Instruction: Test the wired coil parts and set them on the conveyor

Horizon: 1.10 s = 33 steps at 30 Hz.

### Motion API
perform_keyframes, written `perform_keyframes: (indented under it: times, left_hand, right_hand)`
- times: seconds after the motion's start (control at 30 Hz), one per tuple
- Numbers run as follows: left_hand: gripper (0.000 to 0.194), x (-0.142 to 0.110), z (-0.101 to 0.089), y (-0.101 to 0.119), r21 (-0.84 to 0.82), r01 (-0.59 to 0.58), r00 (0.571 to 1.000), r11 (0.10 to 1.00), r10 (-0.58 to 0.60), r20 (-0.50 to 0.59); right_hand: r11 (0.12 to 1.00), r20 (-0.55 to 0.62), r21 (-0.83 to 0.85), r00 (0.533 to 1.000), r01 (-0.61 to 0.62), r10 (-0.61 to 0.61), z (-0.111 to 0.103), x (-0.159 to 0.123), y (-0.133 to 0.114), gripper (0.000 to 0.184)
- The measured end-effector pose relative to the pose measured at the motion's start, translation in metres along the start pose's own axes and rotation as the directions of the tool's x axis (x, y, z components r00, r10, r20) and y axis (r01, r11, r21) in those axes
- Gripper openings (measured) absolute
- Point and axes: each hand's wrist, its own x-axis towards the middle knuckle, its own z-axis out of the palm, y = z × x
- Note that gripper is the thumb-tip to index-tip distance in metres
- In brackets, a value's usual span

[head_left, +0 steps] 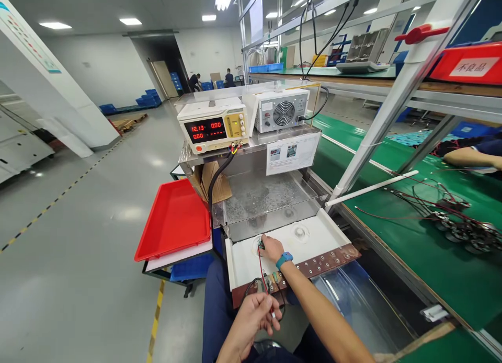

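Note:
My right hand, with a blue wristband, rests closed on a small dark component that sits on the white tray in front of me. A red and a black wire run down from that component to my left hand. The left hand pinches the wire ends near a brown terminal strip at the tray's front edge. A second round fixture lies on the tray to the right of my right hand.
A power supply with red digits stands above on a metal box, a fan unit beside it. A red tray lies at left. On the green bench at right lie wired round parts and another person's arm.

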Motion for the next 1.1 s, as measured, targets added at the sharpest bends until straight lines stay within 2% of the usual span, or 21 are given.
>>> perform_keyframes:
  times: [0.17,0.27,0.4,0.57,0.67,0.8,1.1]
  left_hand:
    - [0.051,0.031,-0.001,0.020,0.033,-0.118,0.990,0.992,0.120,-0.073]
    - [0.052,0.056,-0.007,0.024,0.109,-0.144,0.980,0.983,0.158,-0.125]
    - [0.048,0.087,-0.015,0.020,0.227,-0.220,0.951,0.949,0.261,-0.167]
    - [0.036,0.115,-0.023,0.006,0.325,-0.300,0.899,0.897,0.379,-0.217]
    - [0.034,0.121,-0.026,-0.003,0.356,-0.316,0.888,0.879,0.407,-0.217]
    - [0.033,0.121,-0.029,-0.011,0.379,-0.308,0.896,0.873,0.400,-0.193]
    - [0.029,0.119,-0.031,-0.012,0.408,-0.280,0.916,0.869,0.369,-0.158]
  right_hand:
    - [1.000,0.069,0.005,0.997,-0.022,0.021,-0.001,0.006,0.003,0.036]
    - [0.999,0.088,0.031,0.996,0.016,-0.019,-0.001,0.009,0.008,0.039]
    - [0.996,0.045,0.033,0.995,0.088,-0.090,0.002,0.009,0.017,0.037]
    - [0.996,0.049,0.003,0.995,0.089,-0.089,0.002,0.008,0.020,0.036]
    - [0.996,0.042,0.009,0.995,0.087,-0.088,0.002,0.009,0.019,0.037]
    - [0.997,0.040,0.013,0.997,0.072,-0.072,0.005,0.011,0.021,0.039]
    - [0.998,0.034,0.041,0.998,0.053,-0.054,0.005,0.010,0.021,0.041]
